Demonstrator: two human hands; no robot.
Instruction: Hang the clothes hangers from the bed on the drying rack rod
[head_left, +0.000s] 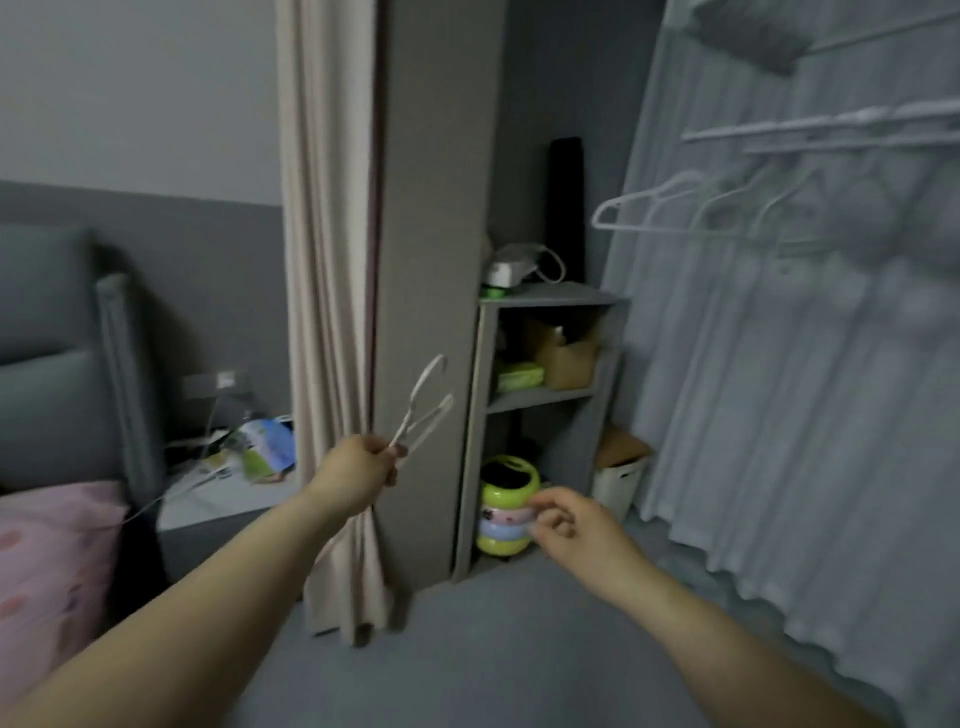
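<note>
My left hand (358, 475) grips a white clothes hanger (423, 402) by one end; the hanger points up and to the right, in front of a grey cabinet. My right hand (563, 522) floats lower right of it with fingers loosely curled and nothing in them. The drying rack rod (810, 127) runs across the upper right, blurred. Several white hangers (675, 208) hang below it in front of a pale curtain. The bed (52, 551) with pink bedding shows at the lower left edge.
A tall grey cabinet (441, 260) with a beige curtain (327, 260) stands in the middle. Right of it is a grey open shelf (545, 400) holding boxes and a green toy. A cluttered bedside table (223, 493) sits left. Grey floor (493, 649) lies below.
</note>
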